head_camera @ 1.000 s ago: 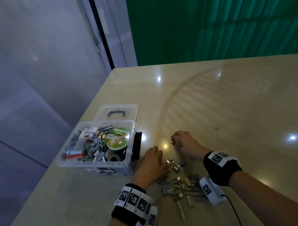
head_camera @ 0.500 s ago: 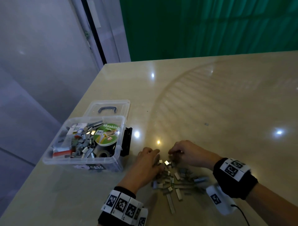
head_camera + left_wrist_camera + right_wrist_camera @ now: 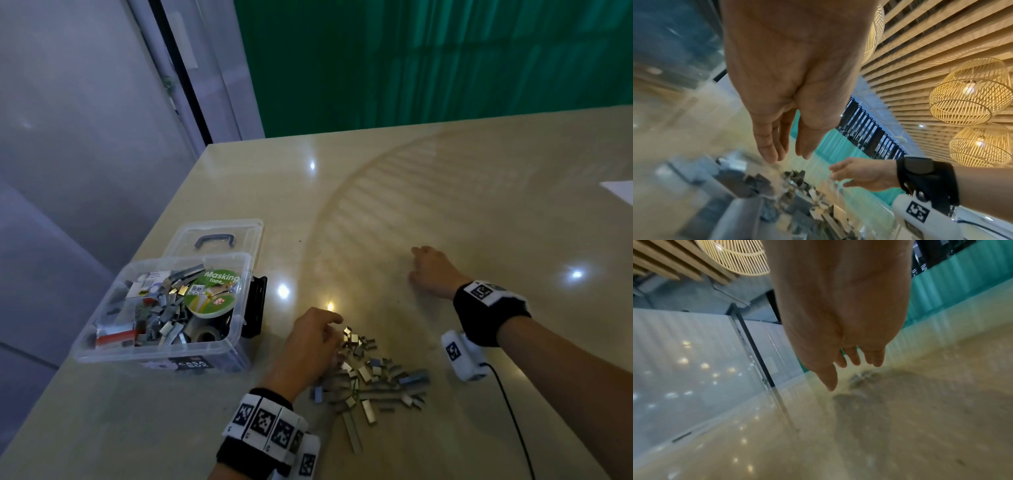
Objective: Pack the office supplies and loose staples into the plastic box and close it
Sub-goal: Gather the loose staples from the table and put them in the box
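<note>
A clear plastic box (image 3: 102, 356) stands open at the table's left edge, holding staple strips, a green masking tape roll (image 3: 210, 296) and other supplies. Its clear lid (image 3: 246, 229) with a dark handle lies flat behind it. A heap of loose staples (image 3: 373, 377) lies right of the box, blurred in the left wrist view (image 3: 797, 194). My left hand (image 3: 308, 346) rests at the heap's left side, fingers relaxed and straight (image 3: 781, 146). My right hand (image 3: 431, 270) lies flat on bare table beyond the heap, fingers extended (image 3: 855, 363), holding nothing.
The beige table (image 3: 445, 205) ends just left of the box, with a drop to the floor. A white sheet corner (image 3: 620, 192) shows at the far right. A cable (image 3: 513, 418) trails from the right wrist camera. A green curtain hangs behind.
My right hand left the staple heap and moved away to the right and farther back, now flat on bare table. The left hand stays at the heap's left side.
</note>
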Demonstrator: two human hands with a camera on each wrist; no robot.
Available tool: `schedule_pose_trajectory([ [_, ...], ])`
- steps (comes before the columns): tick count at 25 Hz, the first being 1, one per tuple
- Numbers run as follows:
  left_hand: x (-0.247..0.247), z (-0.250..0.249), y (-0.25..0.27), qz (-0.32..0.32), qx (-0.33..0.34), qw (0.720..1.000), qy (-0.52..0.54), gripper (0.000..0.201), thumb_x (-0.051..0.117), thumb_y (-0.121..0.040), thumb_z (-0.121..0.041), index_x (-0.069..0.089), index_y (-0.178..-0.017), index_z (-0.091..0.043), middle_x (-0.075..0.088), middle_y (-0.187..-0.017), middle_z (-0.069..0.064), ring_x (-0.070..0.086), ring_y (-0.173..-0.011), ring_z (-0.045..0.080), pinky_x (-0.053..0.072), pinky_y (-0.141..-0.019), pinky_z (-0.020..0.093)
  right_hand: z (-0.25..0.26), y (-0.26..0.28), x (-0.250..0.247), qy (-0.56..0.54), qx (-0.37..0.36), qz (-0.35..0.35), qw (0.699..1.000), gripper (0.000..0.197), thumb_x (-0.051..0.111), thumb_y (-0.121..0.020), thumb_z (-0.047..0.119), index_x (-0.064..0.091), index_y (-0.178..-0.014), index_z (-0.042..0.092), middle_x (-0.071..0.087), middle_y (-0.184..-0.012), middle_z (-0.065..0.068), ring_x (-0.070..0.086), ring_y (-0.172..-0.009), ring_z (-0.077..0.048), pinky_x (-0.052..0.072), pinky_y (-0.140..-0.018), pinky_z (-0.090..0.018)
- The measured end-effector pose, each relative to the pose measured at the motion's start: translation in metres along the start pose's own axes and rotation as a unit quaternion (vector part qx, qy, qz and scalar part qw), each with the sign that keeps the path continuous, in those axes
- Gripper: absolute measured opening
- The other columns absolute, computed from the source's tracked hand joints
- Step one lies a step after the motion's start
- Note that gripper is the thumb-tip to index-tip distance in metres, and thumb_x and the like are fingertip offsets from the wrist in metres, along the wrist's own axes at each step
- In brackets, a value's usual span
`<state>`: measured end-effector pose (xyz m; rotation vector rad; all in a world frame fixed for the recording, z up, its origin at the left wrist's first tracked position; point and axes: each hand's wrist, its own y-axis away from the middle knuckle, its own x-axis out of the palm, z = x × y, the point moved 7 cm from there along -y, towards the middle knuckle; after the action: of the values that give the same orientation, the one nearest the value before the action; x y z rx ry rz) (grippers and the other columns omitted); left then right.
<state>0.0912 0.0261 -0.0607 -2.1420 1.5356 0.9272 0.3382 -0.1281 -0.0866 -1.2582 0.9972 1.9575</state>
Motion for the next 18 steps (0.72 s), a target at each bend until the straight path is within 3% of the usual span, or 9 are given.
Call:
schedule_pose_trajectory([
  [3,-0.009,0.019,0.014,0.015,-0.032,0.994,-0.103,0.03,0.059,-0.097,-0.023,0.06,-0.127,-0.02,0.05,-0.128,0.002,0.055,-0.111,0.014,0.05,-0.095,0.028,0.014,0.022,0.011,0.002,-0.047,-0.049,0.998,0.022,0.045,-0.1,0.01,0.062,-0.111,0.001,0.047,-0.121,-0.017,0.044,-0.116,-0.039,0.042,-0.093,-0.042],
  [7,-0.007,0.03,0.039,0.059,-0.087,0.959,-0.265,0.031,0.059,-0.095,-0.035,0.053,-0.119,-0.018,0.045,-0.122,0.006,0.049,-0.111,0.023,0.045,-0.091,0.03,0.039,0.064,0.015,-0.042,-0.146,-0.071,0.986,0.024,0.052,-0.097,0.004,0.072,-0.087,0.013,0.054,-0.098,-0.002,0.055,-0.096,-0.024,0.037,-0.071,-0.022],
  [9,-0.003,0.028,0.045,0.064,-0.106,0.953,-0.277,0.032,0.063,-0.092,-0.035,0.051,-0.114,-0.016,0.047,-0.117,0.007,0.053,-0.103,0.022,0.046,-0.085,0.029,0.049,0.084,0.014,-0.085,-0.173,-0.045,0.98,0.023,0.057,-0.096,0.003,0.077,-0.09,0.012,0.059,-0.096,0.003,0.06,-0.089,-0.014,0.035,-0.067,-0.009],
  [11,0.003,0.023,0.042,0.062,-0.109,0.956,-0.265,0.032,0.063,-0.093,-0.03,0.048,-0.115,-0.013,0.048,-0.115,0.008,0.056,-0.098,0.023,0.047,-0.08,0.028,0.061,0.101,0.02,-0.099,-0.201,-0.012,0.975,0.019,0.06,-0.096,0.006,0.077,-0.099,0.011,0.06,-0.096,0.006,0.059,-0.086,-0.007,0.039,-0.069,-0.007],
  [13,0.013,0.014,0.033,0.054,-0.091,0.968,-0.226,0.028,0.06,-0.096,-0.027,0.049,-0.117,-0.012,0.05,-0.115,0.007,0.056,-0.097,0.023,0.045,-0.078,0.028,0.071,0.11,0.033,-0.092,-0.222,0.013,0.971,0.017,0.062,-0.096,0.011,0.077,-0.103,0.015,0.061,-0.099,0.007,0.057,-0.09,-0.006,0.042,-0.077,-0.011],
  [16,0.025,0.003,0.019,0.033,-0.063,0.987,-0.142,0.028,0.059,-0.097,-0.029,0.054,-0.12,-0.016,0.05,-0.115,0.003,0.056,-0.095,0.018,0.047,-0.08,0.026,0.076,0.111,0.041,-0.11,-0.222,0.019,0.969,0.021,0.064,-0.095,0.019,0.075,-0.114,0.017,0.065,-0.107,0.004,0.056,-0.095,-0.007,0.049,-0.089,-0.026],
  [18,0.026,0.002,0.014,0.023,-0.056,0.993,-0.099,0.031,0.057,-0.098,-0.03,0.055,-0.126,-0.017,0.051,-0.117,0.004,0.056,-0.093,0.014,0.045,-0.077,0.023,0.075,0.112,0.04,-0.115,-0.203,0.044,0.971,0.032,0.069,-0.093,0.03,0.07,-0.123,0.018,0.063,-0.111,0.002,0.056,-0.098,-0.009,0.047,-0.089,-0.026],
])
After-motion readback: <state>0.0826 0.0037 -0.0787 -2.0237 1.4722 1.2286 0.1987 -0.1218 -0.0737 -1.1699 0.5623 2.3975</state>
